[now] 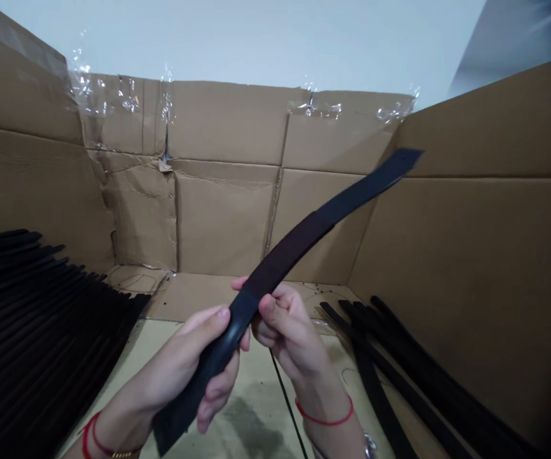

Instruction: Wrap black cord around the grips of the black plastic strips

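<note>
A long, curved black strip (pixel 304 236) with a dark brown middle section runs from the lower centre up to the right, held in the air over a cardboard floor. My left hand (pixel 199 363) is wrapped round its lower end, thumb lying along the top. My right hand (pixel 289 325) pinches the strip just above, where the brown section begins. Both wrists wear thin red strings.
A large stack of similar black strips (pixel 41 325) fills the left side. Several more black strips (pixel 400 363) lie on the right along the floor. Taped cardboard walls (pixel 227 191) enclose the space on three sides, with a cardboard floor (pixel 251 408) beneath.
</note>
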